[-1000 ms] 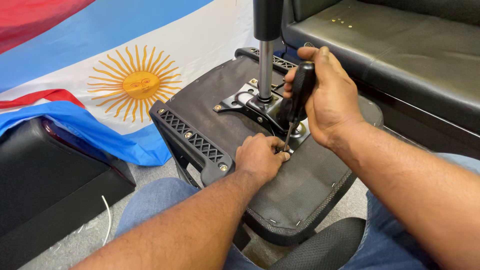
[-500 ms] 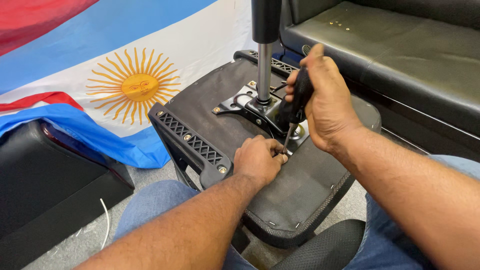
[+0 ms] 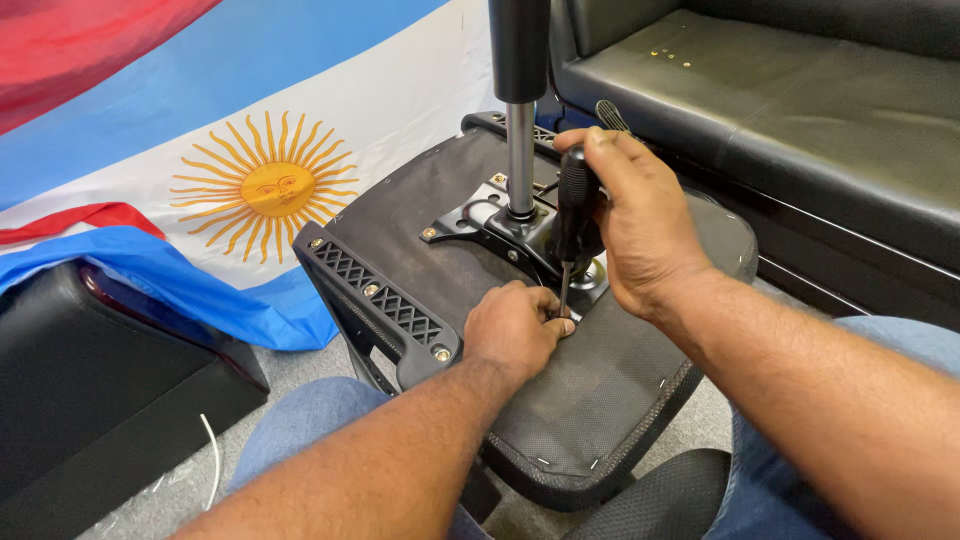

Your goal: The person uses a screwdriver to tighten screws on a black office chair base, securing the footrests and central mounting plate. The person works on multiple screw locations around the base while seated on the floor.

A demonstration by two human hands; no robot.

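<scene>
A black-handled screwdriver (image 3: 578,205) is held upright in the right hand (image 3: 640,225), fingers clamped on its handle, tip down at the near edge of the metal mounting plate (image 3: 480,222) on an upturned chair seat (image 3: 600,400) resting across the lap. The left hand (image 3: 515,325) pinches together at the tip, apparently steadying a screw being driven; firm downward turning seems called for. Compared with a moment earlier, the pose is nearly unchanged.
</scene>
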